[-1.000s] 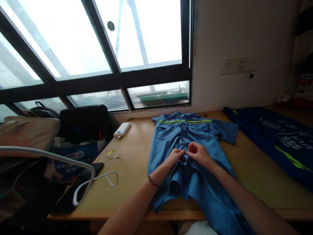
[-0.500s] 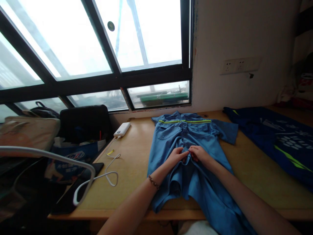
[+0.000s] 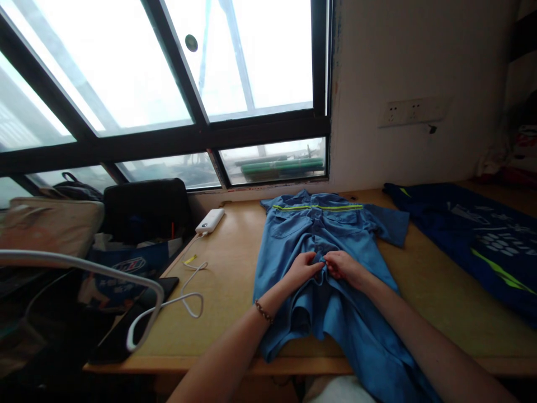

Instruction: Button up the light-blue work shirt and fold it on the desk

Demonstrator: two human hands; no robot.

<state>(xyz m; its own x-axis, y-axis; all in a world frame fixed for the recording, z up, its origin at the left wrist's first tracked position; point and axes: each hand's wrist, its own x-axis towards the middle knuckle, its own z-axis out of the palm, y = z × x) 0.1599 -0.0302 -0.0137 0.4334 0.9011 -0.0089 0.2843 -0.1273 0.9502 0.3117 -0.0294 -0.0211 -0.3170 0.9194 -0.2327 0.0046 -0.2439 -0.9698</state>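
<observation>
A blue short-sleeved shirt [image 3: 289, 240] with a yellow-green stripe across the chest lies on the wooden table [image 3: 230, 268], collar toward the window. Its lower part is bunched up and hangs over the front edge. At the middle of the shirt front, my left hand [image 3: 305, 267] pinches the placket. My right hand [image 3: 342, 266] grips the fabric right beside it, the fingertips of both hands nearly touching. Whether a button sits between the fingers is hidden.
A dark blue printed garment [image 3: 474, 235] lies on the table's right side. At the left, a white power bank [image 3: 210, 221] is plugged into a white cable [image 3: 191, 296]. Beyond that edge stand a black chair [image 3: 146, 207] and bags. A window and wall sockets [image 3: 413, 111] are behind.
The fingers of my right hand have curled slightly more at the placket. Both hands keep their place, and the shirt lies almost as before.
</observation>
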